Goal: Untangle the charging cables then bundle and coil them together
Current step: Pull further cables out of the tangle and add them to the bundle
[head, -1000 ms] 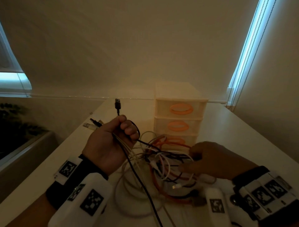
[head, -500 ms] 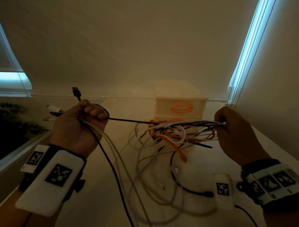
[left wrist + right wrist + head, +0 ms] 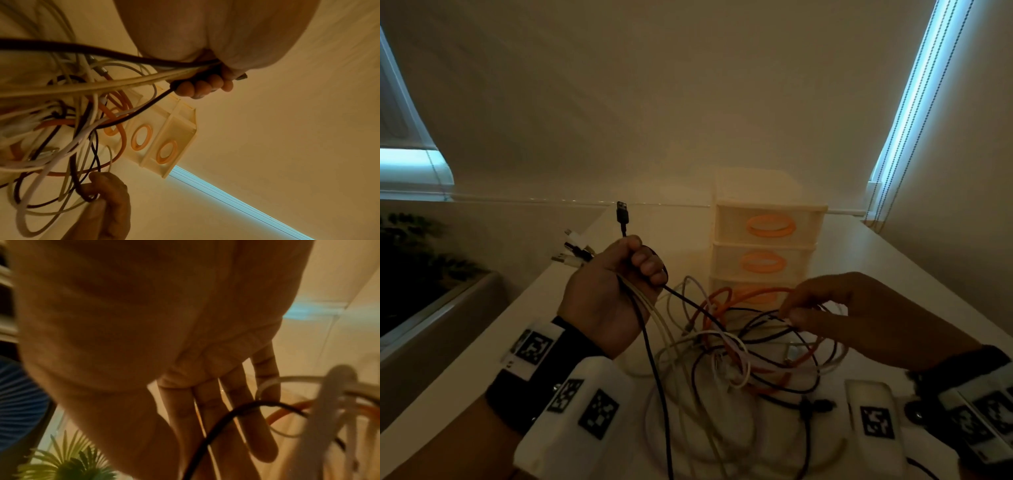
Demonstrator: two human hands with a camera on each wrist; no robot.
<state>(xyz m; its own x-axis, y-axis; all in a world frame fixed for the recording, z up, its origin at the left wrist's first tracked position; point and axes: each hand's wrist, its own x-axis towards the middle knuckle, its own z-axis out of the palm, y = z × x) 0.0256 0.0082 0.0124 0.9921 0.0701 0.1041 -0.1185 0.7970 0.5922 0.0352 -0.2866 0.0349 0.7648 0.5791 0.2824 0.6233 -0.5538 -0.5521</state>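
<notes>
A tangle of black, white and orange charging cables [image 3: 739, 346] lies on the white table [image 3: 893, 281]. My left hand [image 3: 613, 291] is fisted round several cable ends; a black USB plug [image 3: 622, 214] sticks up out of it and white plugs [image 3: 575, 246] jut to the left. In the left wrist view its fingers [image 3: 205, 87] curl round the black and cream strands. My right hand [image 3: 852, 318] hovers over the tangle's right side and pinches a black cable loop [image 3: 88, 194] between thumb and fingers [image 3: 205, 402]. An orange cable [image 3: 714, 298] arches through the heap.
A cream three-drawer unit [image 3: 767, 240] with orange ring handles stands just behind the tangle. A planter with a green plant [image 3: 414, 257] sits below the table's left edge. A blind cord [image 3: 873, 205] hangs at the back right corner.
Both hands have come down and closer together from a raised, spread pull. The cables, stretched taut half a second ago, sag back onto the table.
</notes>
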